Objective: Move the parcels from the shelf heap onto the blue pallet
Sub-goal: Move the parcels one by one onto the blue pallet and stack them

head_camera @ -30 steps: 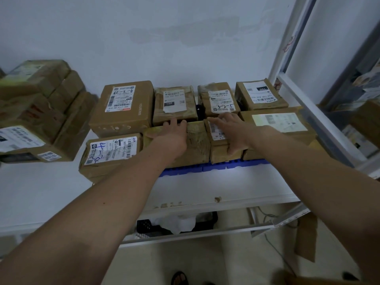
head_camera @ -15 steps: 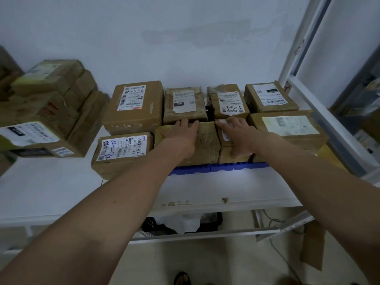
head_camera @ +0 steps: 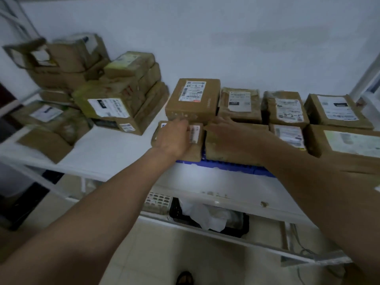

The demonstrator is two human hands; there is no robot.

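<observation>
Several brown parcels with white labels lie in two rows on the blue pallet (head_camera: 226, 164) at the shelf's right half. My left hand (head_camera: 174, 136) rests flat on the front-left parcel (head_camera: 196, 144), covering most of its label. My right hand (head_camera: 230, 132) lies with straight fingers on the plain taped parcel (head_camera: 222, 150) beside it. The heap of parcels (head_camera: 98, 93) sits stacked at the left of the white shelf (head_camera: 107, 153), against the wall. The frame is motion-blurred.
A larger box (head_camera: 193, 99) stands behind my left hand. Below the shelf sit a black crate (head_camera: 236, 225) with white plastic and a pale basket (head_camera: 158, 202). A white metal upright (head_camera: 366, 79) rises at the right. A foot (head_camera: 185, 277) shows on the tiled floor.
The view has swung left, bringing the heap into sight. Both hands slid left: my left hand from the taped parcel onto the front-left one, my right hand onto the taped parcel.
</observation>
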